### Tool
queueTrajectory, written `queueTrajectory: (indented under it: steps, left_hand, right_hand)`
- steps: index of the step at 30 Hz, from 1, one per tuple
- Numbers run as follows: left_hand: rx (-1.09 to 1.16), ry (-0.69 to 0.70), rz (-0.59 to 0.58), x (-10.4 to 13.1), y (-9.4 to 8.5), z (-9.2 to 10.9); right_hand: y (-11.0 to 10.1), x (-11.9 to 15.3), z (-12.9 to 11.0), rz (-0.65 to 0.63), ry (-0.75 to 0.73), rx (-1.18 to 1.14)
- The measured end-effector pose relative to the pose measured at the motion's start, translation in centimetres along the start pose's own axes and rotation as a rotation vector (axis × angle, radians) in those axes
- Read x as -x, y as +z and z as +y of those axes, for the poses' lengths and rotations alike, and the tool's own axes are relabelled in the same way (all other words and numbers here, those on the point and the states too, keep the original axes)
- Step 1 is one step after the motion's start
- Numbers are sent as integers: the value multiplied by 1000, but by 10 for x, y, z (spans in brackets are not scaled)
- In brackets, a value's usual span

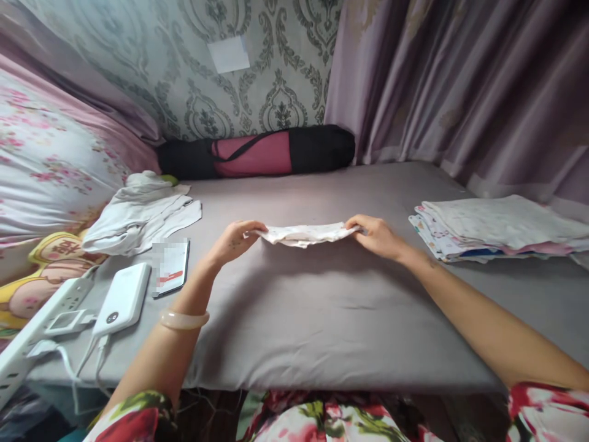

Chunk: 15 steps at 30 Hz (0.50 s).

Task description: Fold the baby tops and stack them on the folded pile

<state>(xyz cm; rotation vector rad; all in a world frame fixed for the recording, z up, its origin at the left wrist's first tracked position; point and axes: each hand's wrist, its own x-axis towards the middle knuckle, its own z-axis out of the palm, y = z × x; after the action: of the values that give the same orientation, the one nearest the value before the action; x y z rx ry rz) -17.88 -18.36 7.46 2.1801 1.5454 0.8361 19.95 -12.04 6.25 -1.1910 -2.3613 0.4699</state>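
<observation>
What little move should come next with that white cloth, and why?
Perhaps lower the white cloth onto the grey sheet: the left grip and right grip hold its opposite ends, its middle sags a little, and the shadow underneath suggests it's lifted.

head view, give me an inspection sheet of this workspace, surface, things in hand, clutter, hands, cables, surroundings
Surface: gray sheet, lightly wrinkled
Things in hand: white cloth, spanning both hands
Clutter: phone, power bank, white garments at left; stacked cloths at right
Hands: left hand and right hand each grip one end
Cables: white cables near the power strip
Surroundings: patterned wall, purplish curtains, pink-and-black bag
</observation>
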Motion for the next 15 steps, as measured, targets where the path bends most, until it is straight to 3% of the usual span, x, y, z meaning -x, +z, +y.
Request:
queueTrajectory:
  steps: [3,9,15]
  left_hand:
    - [-74,23,-68,16,9,-3]
    - [-147,39,-186,37,29,-12]
    - [-147,-15,-269,43,19,4]
  right_hand:
    - [10,16,0,-40,-128,87]
    - [22,37,-5,-172,-217,170]
    - [13,40,-11,-242,-206,231]
